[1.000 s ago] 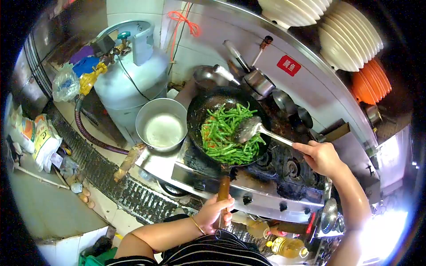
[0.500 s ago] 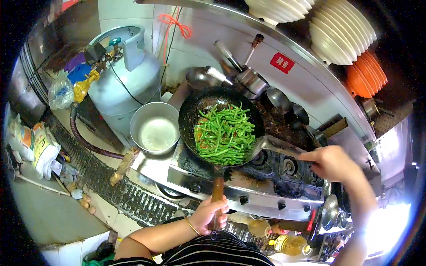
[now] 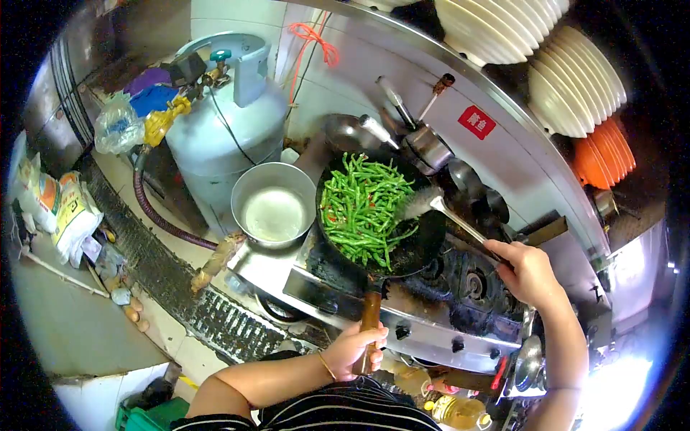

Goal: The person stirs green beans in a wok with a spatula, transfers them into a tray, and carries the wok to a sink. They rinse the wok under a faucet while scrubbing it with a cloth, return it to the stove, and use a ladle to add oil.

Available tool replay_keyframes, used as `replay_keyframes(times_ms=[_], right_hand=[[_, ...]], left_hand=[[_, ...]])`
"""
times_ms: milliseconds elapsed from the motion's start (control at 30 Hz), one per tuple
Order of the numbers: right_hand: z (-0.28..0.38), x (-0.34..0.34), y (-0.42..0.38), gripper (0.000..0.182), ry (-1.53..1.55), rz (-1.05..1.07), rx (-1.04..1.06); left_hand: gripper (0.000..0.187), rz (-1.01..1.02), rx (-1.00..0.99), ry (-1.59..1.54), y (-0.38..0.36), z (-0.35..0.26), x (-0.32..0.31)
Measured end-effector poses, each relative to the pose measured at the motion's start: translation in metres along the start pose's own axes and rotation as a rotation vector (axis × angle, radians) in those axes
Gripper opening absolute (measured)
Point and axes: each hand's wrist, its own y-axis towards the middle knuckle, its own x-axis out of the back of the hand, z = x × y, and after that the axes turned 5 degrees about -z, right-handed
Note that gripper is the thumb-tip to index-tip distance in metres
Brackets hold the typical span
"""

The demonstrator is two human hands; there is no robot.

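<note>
My left hand [image 3: 355,349] is wrapped round the wooden handle [image 3: 371,316] of a black wok [image 3: 424,248] on the stove. Green beans [image 3: 366,208] with a few red bits lie in the wok, mostly toward its left side. In my right hand [image 3: 530,273] is the dark handle end of a metal spatula [image 3: 460,219]. The spatula's blade rests inside the wok, at the right edge of the beans, and looks slightly blurred.
An empty-looking metal pot [image 3: 274,206] stands left of the wok, with a gas cylinder [image 3: 226,136] behind it. Small pans and a ladle [image 3: 460,176] sit behind the stove [image 3: 453,316]. Stacked white bowls [image 3: 578,82] and orange bowls [image 3: 605,154] hang over the upper right.
The view has shifted, so most things appear lower and to the right. The beans have moved toward the wok's left side, and the spatula blade now sits higher along its right part.
</note>
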Motion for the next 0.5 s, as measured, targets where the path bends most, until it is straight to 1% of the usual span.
replay_keyframes(times_ms=[100,167,233,300,333,433,500], right_hand=[[0.035,-0.013,0.02,0.046,-0.171,-0.018,0.069],[0.065,-0.037,0.043,0.046,-0.317,0.047,0.152],[0.081,-0.072,0.067,0.046,-0.426,0.008,0.36],[0.08,-0.116,0.084,0.044,-0.58,-0.051,0.367],[0.087,-0.111,0.09,0.043,-0.676,-0.016,0.324],[0.086,-0.081,0.083,0.045,-0.632,0.111,0.182],[0.072,-0.064,0.064,0.05,-0.577,0.143,0.081]], left_hand=[[0.02,0.013,-0.011,-0.024,0.001,0.002,0.0],[0.02,0.015,-0.013,-0.023,0.002,0.003,0.001],[0.021,-0.011,-0.064,0.002,0.0,0.004,-0.001],[0.021,-0.046,-0.101,0.038,-0.001,0.005,-0.003],[0.022,-0.044,-0.105,0.025,-0.001,0.006,-0.003],[0.022,-0.059,-0.136,-0.007,-0.002,0.009,-0.007],[0.022,-0.053,-0.136,-0.006,0.001,0.01,-0.004]])
